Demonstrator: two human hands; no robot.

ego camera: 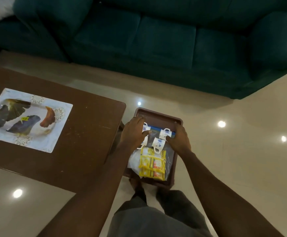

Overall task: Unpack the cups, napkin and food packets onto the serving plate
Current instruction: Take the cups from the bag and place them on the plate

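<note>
Two hands (134, 132) over tray (158, 114), brown table (88, 134), green sofa (156, 40)

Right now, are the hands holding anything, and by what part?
Both hands grip the brown tray by its side rims: left hand on the left rim, right hand on the right.

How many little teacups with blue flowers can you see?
4. One cup is under the left hand, one peeks out below that hand, one lies mid-tray, and one is beside the right hand. More may be hidden.
</note>
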